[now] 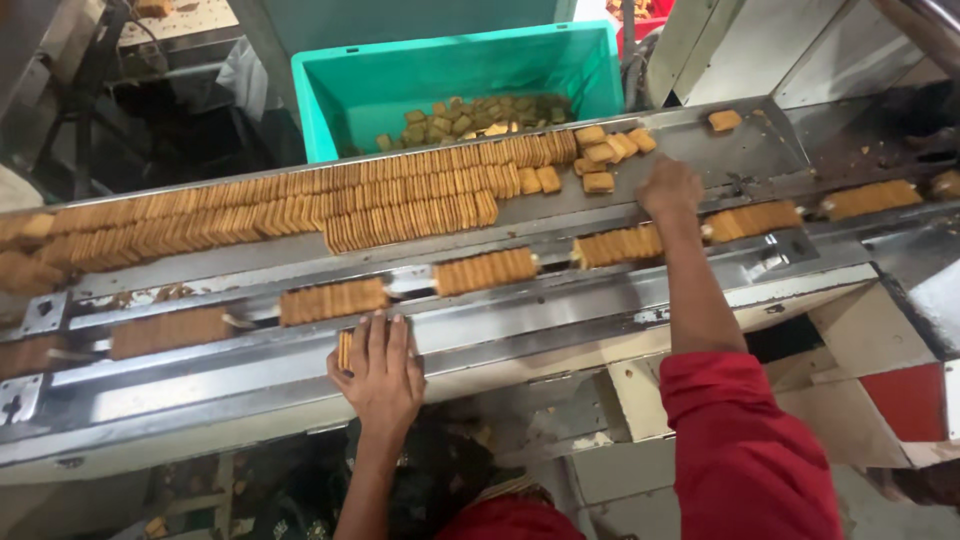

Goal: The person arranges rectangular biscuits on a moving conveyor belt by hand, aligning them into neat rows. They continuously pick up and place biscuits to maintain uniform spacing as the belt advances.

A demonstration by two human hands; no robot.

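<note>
My left hand [378, 375] lies flat, fingers together, on the near steel rail, pressing a short stack of tan square biscuits [345, 350] under its fingers. My right hand [668, 187], in a red sleeve, reaches over the conveyor channel and rests knuckles-up on the upper steel tray [740, 150], beside a biscuit stack [620, 245]. Whether it holds any biscuits is hidden. Stacks of biscuits on edge [485, 271] ride in the channel between pushers. Long rows of biscuits [400, 195] fill the upper tray.
A teal plastic crate [330, 90] with loose biscuits stands behind the tray. A lone biscuit [724, 120] lies at the tray's far right. Cream machine panels [850, 330] and a red panel sit at lower right. Crumbs litter the floor below.
</note>
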